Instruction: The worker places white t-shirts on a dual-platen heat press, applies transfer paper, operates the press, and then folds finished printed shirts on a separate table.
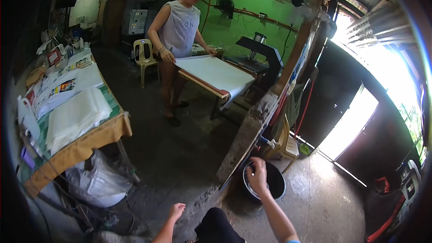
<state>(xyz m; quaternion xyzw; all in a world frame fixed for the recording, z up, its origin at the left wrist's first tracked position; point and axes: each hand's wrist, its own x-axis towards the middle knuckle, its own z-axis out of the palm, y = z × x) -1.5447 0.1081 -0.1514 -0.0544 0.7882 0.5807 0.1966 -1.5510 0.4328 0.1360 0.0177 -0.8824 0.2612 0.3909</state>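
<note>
My right hand (258, 175) is held out over a dark round bucket (282, 189), fingers bent and apart, with nothing seen in it. My left hand (177, 211), lower and to the left, hangs above the dark floor with its fingers curled; whether they close on anything small cannot be told. Between my arms shows a knee in dark cloth (217, 226). Ahead, another person (180, 23) stands at a padded board or table (216, 74), both hands on the far edge of a white sheet that lies over it. A black heat press (261, 54) stands beside that sheet.
On the left, a long table with an orange-brown cloth edge (84, 145) bears stacked white sheets (79, 118). A plastic-wrapped bundle (101, 182) lies beneath. A rough low concrete wall (249, 128) divides the floor. A plastic chair (287, 145) stands behind the bucket, a dark bag (384, 202) at far right.
</note>
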